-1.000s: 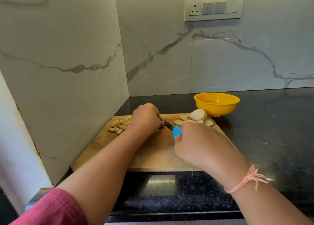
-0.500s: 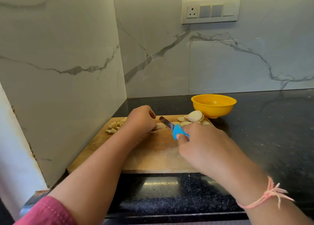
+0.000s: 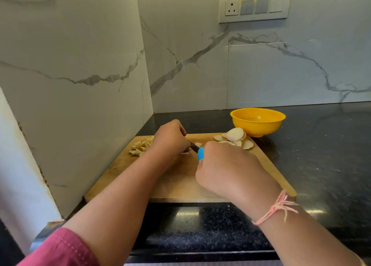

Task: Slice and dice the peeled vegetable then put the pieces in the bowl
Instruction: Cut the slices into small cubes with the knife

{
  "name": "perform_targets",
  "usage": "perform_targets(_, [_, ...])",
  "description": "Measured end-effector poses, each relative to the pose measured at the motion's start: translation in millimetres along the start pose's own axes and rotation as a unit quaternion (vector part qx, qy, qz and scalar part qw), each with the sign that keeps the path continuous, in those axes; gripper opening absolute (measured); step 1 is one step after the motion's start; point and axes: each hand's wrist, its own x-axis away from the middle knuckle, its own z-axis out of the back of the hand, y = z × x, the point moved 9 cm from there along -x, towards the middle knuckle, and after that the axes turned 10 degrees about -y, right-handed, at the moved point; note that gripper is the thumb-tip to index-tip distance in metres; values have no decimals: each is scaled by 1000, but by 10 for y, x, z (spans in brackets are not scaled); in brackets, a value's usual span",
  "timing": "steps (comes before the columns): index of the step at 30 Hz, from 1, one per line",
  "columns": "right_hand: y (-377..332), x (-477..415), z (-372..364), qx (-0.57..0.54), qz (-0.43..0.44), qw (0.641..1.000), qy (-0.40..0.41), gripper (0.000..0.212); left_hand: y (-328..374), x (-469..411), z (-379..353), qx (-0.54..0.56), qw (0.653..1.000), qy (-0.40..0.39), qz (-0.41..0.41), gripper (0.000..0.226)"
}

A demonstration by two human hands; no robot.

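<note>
Since the moment before, my right hand [image 3: 226, 169] has brought the knife [image 3: 200, 154] down from its raised tilt and closer to my left hand [image 3: 170, 137], so the blade now sits low against the slice [image 3: 197, 144] near the middle of the frame. My right fingers are wrapped fully round the blue handle, with only its front end showing past my knuckles. My left hand is curled knuckles-up over the slice and pins it to the cutting board [image 3: 118, 171]. I judge the fingertips are tucked under so they stay behind the edge, though I cannot see them. Only a pale corner of the slice shows beside the blade; the rest is hidden under my hand. Diced pieces [image 3: 140, 146] lie in a loose heap at the board's far left corner, pushed out of the cutting path. Uncut round slices [image 3: 234, 135] are stacked at the far right corner, just beside the yellow bowl [image 3: 259, 127]. That bowl stands on the dark counter [image 3: 321, 155], off the board. I can see nothing inside it, so I judge the dicing is partway through and no pieces have gone in yet.
</note>
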Motion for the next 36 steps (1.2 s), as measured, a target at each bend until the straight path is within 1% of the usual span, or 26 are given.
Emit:
perform_targets(5, [81, 226, 93, 23, 15, 999, -27, 8, -21, -9, -11, 12, 1000, 2, 4, 27])
perform_targets(6, [115, 266, 120, 27, 13, 999, -33, 10, -31, -11, 1, 15, 1000, 2, 5, 26])
perform_targets(8, [191, 306, 149, 29, 3, 998, -47, 22, -56, -10, 26, 26, 1000, 0, 9, 24])
perform_targets(10, [258, 312, 145, 11, -11, 998, -54, 29, -79, -10, 45, 40, 999, -3, 12, 24])
perform_targets(15, [269, 310, 141, -31, -32, 999, -22, 32, -97, -2, 54, 42, 999, -4, 12, 30])
perform_targets(19, [172, 231, 91, -36, -33, 998, -30, 33, -96, 5, 44, 21, 1000, 4, 20, 32])
perform_targets(26, [101, 150, 5, -27, -22, 999, -35, 26, -82, 8, 35, 25, 999, 12, 29, 44])
perform_targets(29, [64, 97, 12, -41, -21, 998, -35, 11, -79, 9, 36, 25, 999, 18, 30, 44])
perform_targets(31, [58, 46, 12, -50, -25, 998, -42, 22, -69, 19, 40, 25, 999, 19, 28, 43])
perform_targets(33, [73, 22, 13, -51, -20, 997, -45, 23, -57, 30, 40, 24, 999, 19, 27, 44])
perform_targets(36, [84, 99, 36, -30, 6, 999, -44, 9, -37, 47, 34, 18, 999, 20, 21, 45])
